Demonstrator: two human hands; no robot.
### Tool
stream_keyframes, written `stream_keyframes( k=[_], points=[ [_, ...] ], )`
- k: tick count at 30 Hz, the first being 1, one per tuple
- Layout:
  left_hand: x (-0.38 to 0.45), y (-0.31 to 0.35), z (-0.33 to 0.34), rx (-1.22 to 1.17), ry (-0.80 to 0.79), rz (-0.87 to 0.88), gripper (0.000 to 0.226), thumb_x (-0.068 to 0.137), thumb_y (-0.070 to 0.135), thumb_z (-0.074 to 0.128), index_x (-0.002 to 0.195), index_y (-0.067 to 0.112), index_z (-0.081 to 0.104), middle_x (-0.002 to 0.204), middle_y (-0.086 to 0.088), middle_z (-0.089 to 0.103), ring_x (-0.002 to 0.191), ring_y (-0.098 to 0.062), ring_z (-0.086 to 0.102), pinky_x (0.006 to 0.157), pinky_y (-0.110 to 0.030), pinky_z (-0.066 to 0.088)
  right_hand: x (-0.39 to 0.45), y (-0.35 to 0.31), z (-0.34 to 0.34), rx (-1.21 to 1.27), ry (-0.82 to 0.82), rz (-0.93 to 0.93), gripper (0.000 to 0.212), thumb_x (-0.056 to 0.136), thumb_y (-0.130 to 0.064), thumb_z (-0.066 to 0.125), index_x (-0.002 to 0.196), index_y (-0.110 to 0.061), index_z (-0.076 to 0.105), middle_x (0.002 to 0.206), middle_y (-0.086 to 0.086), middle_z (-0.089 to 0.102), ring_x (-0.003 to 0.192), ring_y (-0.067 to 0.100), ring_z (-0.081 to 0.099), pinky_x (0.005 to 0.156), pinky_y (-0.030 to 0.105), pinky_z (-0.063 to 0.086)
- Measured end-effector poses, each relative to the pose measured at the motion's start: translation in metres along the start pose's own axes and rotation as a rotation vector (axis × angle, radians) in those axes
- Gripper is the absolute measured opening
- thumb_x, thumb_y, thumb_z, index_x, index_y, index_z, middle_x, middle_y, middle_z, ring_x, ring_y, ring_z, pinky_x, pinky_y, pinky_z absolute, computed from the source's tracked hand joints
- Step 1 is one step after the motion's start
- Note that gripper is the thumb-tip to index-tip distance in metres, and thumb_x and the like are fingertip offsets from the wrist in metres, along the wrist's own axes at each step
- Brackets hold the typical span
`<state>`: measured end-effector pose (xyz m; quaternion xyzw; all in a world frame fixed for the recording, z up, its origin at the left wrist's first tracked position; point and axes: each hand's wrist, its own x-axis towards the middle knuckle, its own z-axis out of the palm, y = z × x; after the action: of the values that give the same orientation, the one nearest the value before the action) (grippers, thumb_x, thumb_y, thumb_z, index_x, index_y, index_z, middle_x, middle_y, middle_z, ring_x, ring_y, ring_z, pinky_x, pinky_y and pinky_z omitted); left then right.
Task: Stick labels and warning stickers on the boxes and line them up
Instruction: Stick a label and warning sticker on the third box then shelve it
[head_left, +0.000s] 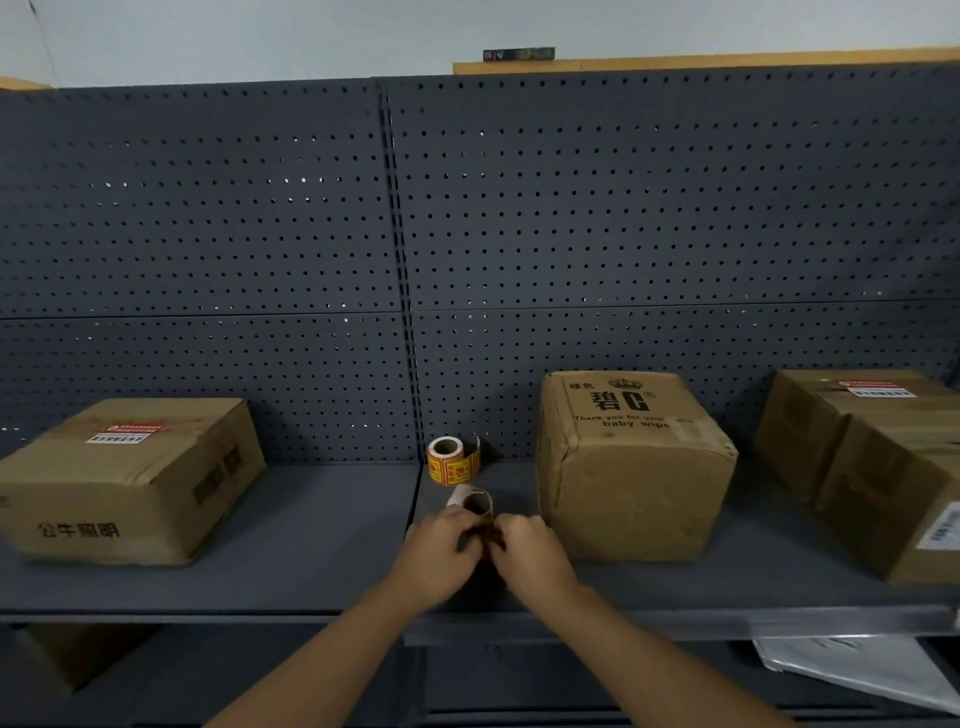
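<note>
two hands meet at the lower centre of the frame, over the front of a dark grey shelf (311, 545). the left hand (434, 561) has its fingers curled round the near end of a roll of labels (472, 503), a cardboard-cored roll lying on its side with its open end facing up and back. the right hand (530, 558) pinches something dark and reddish at the roll's edge, between thumb and fingertips; whether it is a sticker or its backing strip is too blurred to tell.

just behind the hands, near the pegboard back panel (260, 234), a second roll of yellow and red warning stickers (451, 461) stands on the shelf, a loose tail curling off its right side.

at the left of the frame a wide, low cardboard box (130, 483) sits on the shelf with a red and white sticker (127, 432) on its top. right of the hands stands a taller cardboard box (631, 467) printed "baby wipe", near the right hand but apart from it. at the far right edge two more cardboard boxes (883, 467) touch each other; the rear one carries a red and white sticker on top, the front one a white label on its side.

under the shelf at lower right lies a pale plastic sheet (857, 670).
</note>
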<state>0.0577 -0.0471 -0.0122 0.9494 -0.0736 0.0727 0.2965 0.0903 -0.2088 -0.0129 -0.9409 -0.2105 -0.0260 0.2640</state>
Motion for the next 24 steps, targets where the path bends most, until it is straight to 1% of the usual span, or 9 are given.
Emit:
stream_keyframes(
  k=[2,4,7,10,13,15,18,21,24],
  points=[
    [-0.0017,0.0029,0.0023,0.074,0.004,0.030,0.038,0.091,0.026,0.049,0.122,0.037,0.070,0.120,0.012,0.066,0.106,-0.013,0.060,0.092,-0.039,0.051,-0.0002,0.0027,-0.0003,0.004,-0.003,0.004,0.019,0.101,-0.027,0.057,0.095,-0.012,0.068,0.094,0.010,0.074,0.087,0.029,0.071,0.074,0.043,0.056],
    [-0.0023,0.0033,0.0039,0.190,0.038,0.040,0.037,0.095,0.024,0.049,0.123,0.040,0.068,0.124,0.014,0.063,0.109,-0.016,0.056,0.094,-0.035,0.043,0.0011,0.0055,-0.0001,0.009,-0.001,0.015,0.019,0.101,-0.027,0.057,0.094,-0.013,0.067,0.093,0.009,0.073,0.086,0.028,0.070,0.074,0.045,0.057],
    [-0.0046,0.0028,0.0042,0.304,0.107,0.044,0.034,0.101,0.024,0.050,0.126,0.041,0.066,0.125,0.015,0.063,0.114,-0.015,0.055,0.096,-0.031,0.033,0.0027,0.0074,-0.0010,0.031,0.001,0.020,0.016,0.100,-0.026,0.058,0.093,-0.014,0.067,0.091,0.008,0.072,0.085,0.026,0.070,0.075,0.045,0.058],
    [-0.0059,0.0009,0.0042,0.327,0.148,0.070,0.034,0.101,0.020,0.053,0.125,0.040,0.068,0.125,0.012,0.066,0.116,-0.014,0.060,0.096,-0.029,0.032,0.0024,0.0075,-0.0011,0.057,-0.009,0.005,0.014,0.101,-0.023,0.058,0.096,-0.014,0.067,0.093,0.007,0.072,0.086,0.024,0.069,0.075,0.041,0.058],
    [-0.0070,-0.0006,0.0070,0.351,0.178,0.086,0.033,0.098,0.016,0.057,0.120,0.036,0.071,0.124,0.009,0.068,0.111,-0.018,0.064,0.090,-0.029,0.033,0.0024,0.0073,0.0018,0.107,-0.015,0.005,0.013,0.101,-0.021,0.058,0.098,-0.014,0.068,0.093,0.005,0.072,0.085,0.019,0.070,0.076,0.038,0.059],
    [-0.0069,-0.0011,0.0083,0.368,0.183,0.095,0.035,0.095,0.012,0.060,0.119,0.035,0.072,0.123,0.008,0.068,0.109,-0.020,0.066,0.087,-0.029,0.031,0.0024,0.0058,0.0029,0.140,-0.023,0.012,0.013,0.102,-0.022,0.059,0.100,-0.015,0.069,0.093,0.004,0.073,0.082,0.017,0.071,0.073,0.037,0.061],
    [-0.0054,0.0027,0.0047,0.382,0.177,0.088,0.037,0.097,0.012,0.057,0.124,0.035,0.069,0.132,0.010,0.063,0.116,-0.018,0.062,0.087,-0.029,0.027,0.0031,0.0040,0.0018,0.162,-0.027,0.010,0.014,0.102,-0.023,0.059,0.098,-0.016,0.070,0.091,0.002,0.072,0.081,0.015,0.071,0.073,0.035,0.061],
    [-0.0047,0.0049,0.0017,0.402,0.137,0.065,0.042,0.099,0.011,0.053,0.130,0.037,0.064,0.138,0.012,0.058,0.122,-0.015,0.057,0.086,-0.028,0.024,0.0026,0.0033,0.0001,0.185,-0.025,0.010,0.014,0.100,-0.024,0.059,0.098,-0.016,0.071,0.088,0.001,0.072,0.079,0.016,0.070,0.073,0.039,0.061],
    [-0.0059,0.0078,-0.0014,0.408,0.128,0.033,0.043,0.100,0.012,0.052,0.132,0.039,0.062,0.136,0.012,0.058,0.122,-0.014,0.057,0.089,-0.028,0.028,0.0014,0.0050,-0.0013,0.222,-0.027,0.021,0.015,0.100,-0.025,0.059,0.101,-0.018,0.072,0.088,0.001,0.072,0.079,0.016,0.070,0.069,0.042,0.062]
  ],
)
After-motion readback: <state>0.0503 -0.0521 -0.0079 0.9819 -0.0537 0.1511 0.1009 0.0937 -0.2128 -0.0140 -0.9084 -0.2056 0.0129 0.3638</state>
